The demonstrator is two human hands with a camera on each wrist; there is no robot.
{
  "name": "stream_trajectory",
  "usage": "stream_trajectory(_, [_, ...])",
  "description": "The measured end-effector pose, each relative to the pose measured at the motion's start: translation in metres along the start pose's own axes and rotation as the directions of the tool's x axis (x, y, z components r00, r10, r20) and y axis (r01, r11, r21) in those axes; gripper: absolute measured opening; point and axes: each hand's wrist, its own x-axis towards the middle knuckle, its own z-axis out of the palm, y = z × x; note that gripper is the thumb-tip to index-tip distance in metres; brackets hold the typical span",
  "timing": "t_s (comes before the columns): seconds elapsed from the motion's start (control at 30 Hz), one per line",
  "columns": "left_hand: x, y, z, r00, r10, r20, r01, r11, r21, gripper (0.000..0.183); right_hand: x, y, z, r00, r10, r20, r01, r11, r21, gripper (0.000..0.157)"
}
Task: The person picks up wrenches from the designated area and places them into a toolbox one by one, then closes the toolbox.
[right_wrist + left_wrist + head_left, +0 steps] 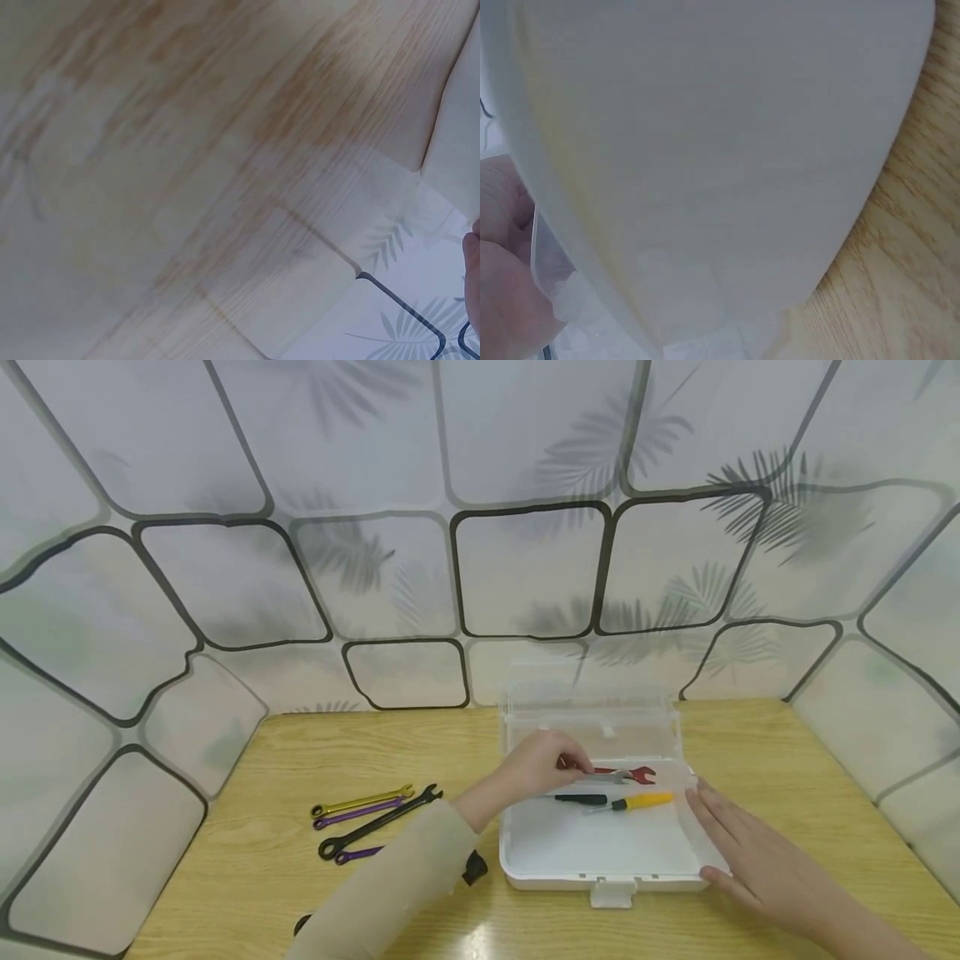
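The toolbox (592,847) at five o'clock is showing white, its open-ended wrench (637,773) red; at seven, ratcheting wrenches (381,821) are showing gold, purple, black.

From where I stand, a light yellow-brown desk with a streaky wood grain (420,743) runs right up to a pale wall patterned with rounded, grey-and-black outlined blocks (532,572). Matching side walls close it in, one on the left (67,852) and one on the right (907,693), both slanting outward toward me. Soft grey palm fronds (345,556) are scattered over the blocks, the darkest of them (757,497) toward the upper right. The wall looks cool lilac-grey up high, creamier near the desk, and a small white glare (476,939) shines on the wood's near side.
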Motion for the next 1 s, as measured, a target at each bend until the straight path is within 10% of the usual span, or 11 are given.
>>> stream_trajectory(1.0, [-0.024,-0.019,-0.025,0.999,0.014,-0.052,-0.018,0.997,-0.073,0.014,-0.001,-0.002,0.0,0.999,0.035,0.027,-0.034,0.999,-0.011,0.102])
